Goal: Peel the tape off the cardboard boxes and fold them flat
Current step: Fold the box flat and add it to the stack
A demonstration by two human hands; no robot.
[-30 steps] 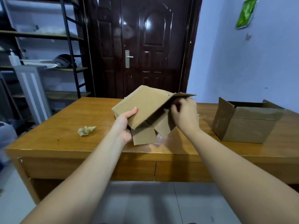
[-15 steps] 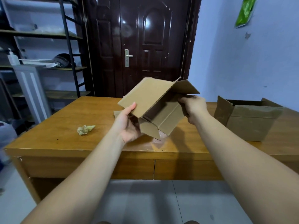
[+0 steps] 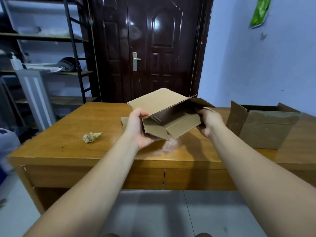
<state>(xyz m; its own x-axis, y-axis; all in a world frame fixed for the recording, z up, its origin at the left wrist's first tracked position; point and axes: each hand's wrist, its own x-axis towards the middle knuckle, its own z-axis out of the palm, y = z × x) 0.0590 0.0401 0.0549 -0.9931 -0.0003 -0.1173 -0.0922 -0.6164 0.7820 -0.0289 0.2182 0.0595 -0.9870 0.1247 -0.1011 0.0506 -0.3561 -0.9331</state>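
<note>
A: Any writing to read on the box [image 3: 164,106]?
B: The faces that show are plain brown board. The green packet [image 3: 259,11] on the blue wall is blurred and cut off by the top edge, so I can't read it.
A: Where is the box?
B: It's held up over the middle of the table [image 3: 68,134], clear of the top, with its open end toward the camera. It's skewed into a slant, and the fluted edge of the board shows along the tilted top panel.
A: And the hands?
B: The left hand [image 3: 136,129] grips the near left corner, thumb on the top panel and fingers underneath. The right hand [image 3: 207,123] clasps the right end, its fingertips hidden behind a flap.
A: What's hard to see?
B: A flat sheet [image 3: 124,121] of cardboard lies on the table behind the left hand, mostly covered. The inside of the box is dark.
A: The rest?
B: A second box [image 3: 266,127] stands on the table at the right, flaps up, well apart from the held one. A duller strip runs across its front. A crumpled pale wad [image 3: 91,137] lies at the left on the glossy wood. Behind is a dark, shiny panelled door [image 3: 153,48].
</note>
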